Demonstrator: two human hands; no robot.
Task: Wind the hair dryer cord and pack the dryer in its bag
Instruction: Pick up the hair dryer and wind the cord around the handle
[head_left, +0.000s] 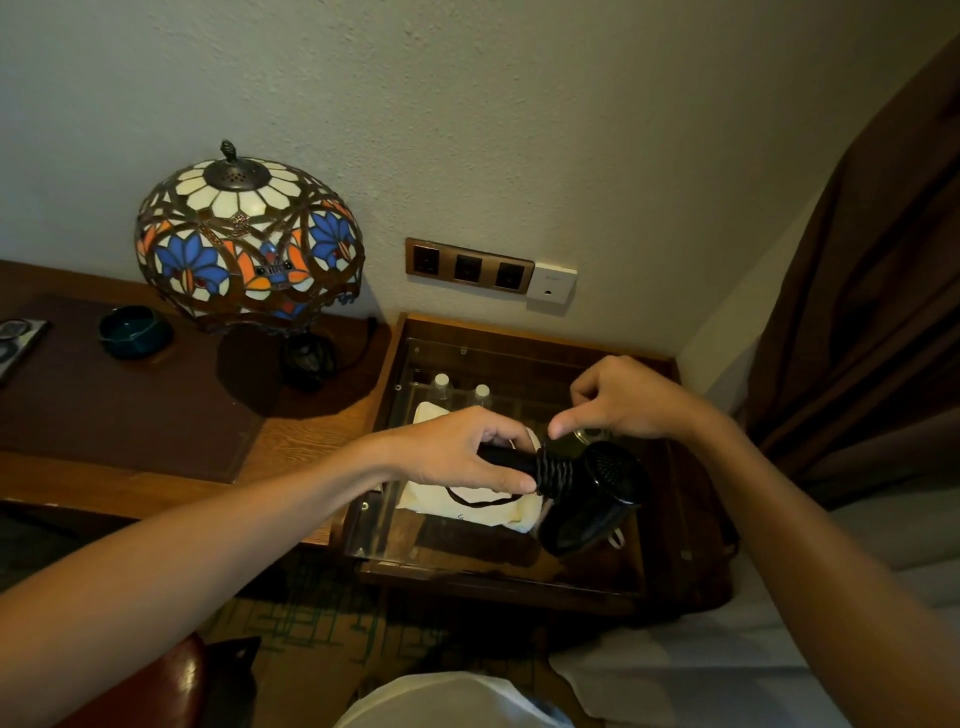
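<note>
Left hand (462, 457) grips hair dryer (587, 493) handle; right hand (618, 400) pinches cord (556, 470) above it. Slackened tension risks coils unwinding.

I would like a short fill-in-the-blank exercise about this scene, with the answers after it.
1. The left hand grips the hair dryer by its ____.
2. The cord is wound around the handle in ____ coils.
3. The cream bag lies ____ the dryer, on the glass-topped table.
4. The lamp stands to the ____ of the hands.

Answers: handle; black; below; left
</note>
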